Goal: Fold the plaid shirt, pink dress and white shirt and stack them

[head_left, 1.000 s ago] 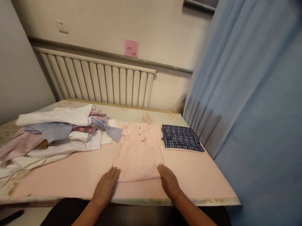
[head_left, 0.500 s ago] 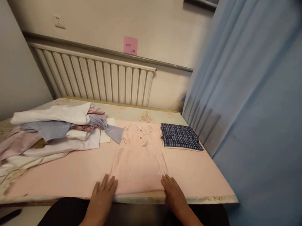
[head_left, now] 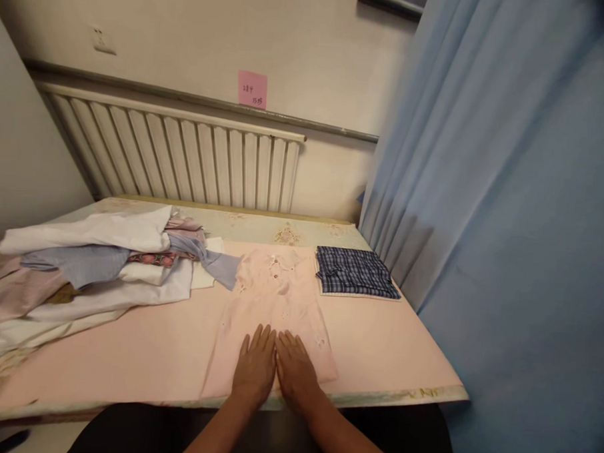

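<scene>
The left hand (head_left: 256, 370) and right hand (head_left: 295, 372) lie flat, side by side and touching, on the near end of the pink garment (head_left: 273, 299), all fingers stretched out and gripping nothing. The garment runs away from the fingertips across the pink sheet (head_left: 141, 343). Beyond the right fingers lies 1 folded plaid cloth (head_left: 356, 271); left of the left fingers, 1 clothes pile (head_left: 95, 264).

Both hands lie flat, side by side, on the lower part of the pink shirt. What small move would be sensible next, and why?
Probably slide the left hand and right hand apart, outward over the pink shirt, to smooth it. Both palms rest together at its lower middle, so the cloth toward each side edge lies unpressed, and the hem spreads wider than the top.
</scene>
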Action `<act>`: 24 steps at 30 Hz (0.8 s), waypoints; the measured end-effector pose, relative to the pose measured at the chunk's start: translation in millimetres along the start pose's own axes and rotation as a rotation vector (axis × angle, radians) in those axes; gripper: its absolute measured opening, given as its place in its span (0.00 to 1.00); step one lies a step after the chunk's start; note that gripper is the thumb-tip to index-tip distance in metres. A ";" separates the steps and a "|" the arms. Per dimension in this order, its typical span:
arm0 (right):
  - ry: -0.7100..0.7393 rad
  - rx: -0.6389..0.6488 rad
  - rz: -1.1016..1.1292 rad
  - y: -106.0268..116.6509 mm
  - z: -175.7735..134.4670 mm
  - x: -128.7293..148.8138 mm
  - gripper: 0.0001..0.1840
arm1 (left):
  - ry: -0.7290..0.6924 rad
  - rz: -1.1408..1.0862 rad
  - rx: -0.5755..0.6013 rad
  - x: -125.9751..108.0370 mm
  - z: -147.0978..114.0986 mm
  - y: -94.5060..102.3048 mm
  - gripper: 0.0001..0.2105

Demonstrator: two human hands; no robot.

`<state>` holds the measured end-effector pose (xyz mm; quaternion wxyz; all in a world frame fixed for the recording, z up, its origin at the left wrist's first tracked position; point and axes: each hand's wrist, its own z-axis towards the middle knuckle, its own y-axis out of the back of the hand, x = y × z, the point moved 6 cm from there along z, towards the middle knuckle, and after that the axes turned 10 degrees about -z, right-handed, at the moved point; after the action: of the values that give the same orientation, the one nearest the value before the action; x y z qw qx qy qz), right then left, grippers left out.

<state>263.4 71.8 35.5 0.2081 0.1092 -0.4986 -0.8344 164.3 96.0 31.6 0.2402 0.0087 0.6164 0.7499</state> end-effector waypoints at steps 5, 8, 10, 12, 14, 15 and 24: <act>-0.095 0.067 -0.057 -0.4 -16.7 -22.2 0.26 | -0.036 0.023 -0.044 10.9 -5.7 -0.5 0.23; -0.154 0.084 -0.120 5.7 -30.4 -43.8 0.27 | -0.017 0.019 -0.045 17.3 -4.6 1.6 0.24; -0.194 0.073 -0.159 9.0 -41.8 -59.3 0.27 | 0.003 0.012 -0.050 21.1 -3.9 2.6 0.24; -0.212 0.066 -0.180 10.0 -52.7 -73.8 0.26 | 0.017 0.003 -0.055 24.2 -3.8 2.8 0.24; -0.241 0.062 -0.188 10.2 -58.9 -87.0 0.24 | 0.023 -0.003 -0.060 25.9 -4.1 2.3 0.24; -0.268 0.055 -0.190 11.0 -58.9 -92.4 0.24 | 0.024 -0.005 -0.064 26.4 -4.3 2.0 0.24; -0.105 -0.055 -0.041 10.2 26.2 -49.5 0.23 | -0.006 -0.002 -0.111 26.6 -5.6 3.5 0.24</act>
<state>299.6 110.7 55.8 0.1675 0.0699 -0.4834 -0.8564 137.8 100.3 26.0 0.2428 -0.0032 0.5732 0.7826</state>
